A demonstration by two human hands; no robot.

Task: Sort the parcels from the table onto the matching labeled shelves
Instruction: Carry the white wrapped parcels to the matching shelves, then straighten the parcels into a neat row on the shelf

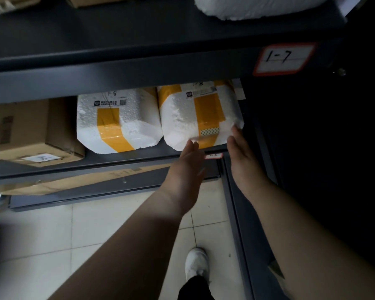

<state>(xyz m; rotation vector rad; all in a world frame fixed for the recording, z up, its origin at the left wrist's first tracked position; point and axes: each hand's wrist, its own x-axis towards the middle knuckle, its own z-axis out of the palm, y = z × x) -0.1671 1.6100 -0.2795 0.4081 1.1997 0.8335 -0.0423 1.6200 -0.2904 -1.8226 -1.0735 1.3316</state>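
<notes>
Two white foam parcels with yellow tape lie side by side on the dark metal shelf (126, 158) labelled 1-8 (213, 156). The right foam parcel (182, 118) sits at the shelf's right end, with "1-8" handwritten on its top. My left hand (187, 167) is open, fingers straight, its fingertips at the parcel's front lower edge. My right hand (241, 154) is open too, fingertips touching the parcel's front right corner. The left foam parcel (117, 120) also reads 1-8.
A brown cardboard box (30, 131) stands left of the foam parcels. The shelf above carries a 1-7 label (285, 58) and another white foam parcel (258, 6). A flat brown package (74, 180) lies on the lowest level. Tiled floor and my white shoe (196, 263) below.
</notes>
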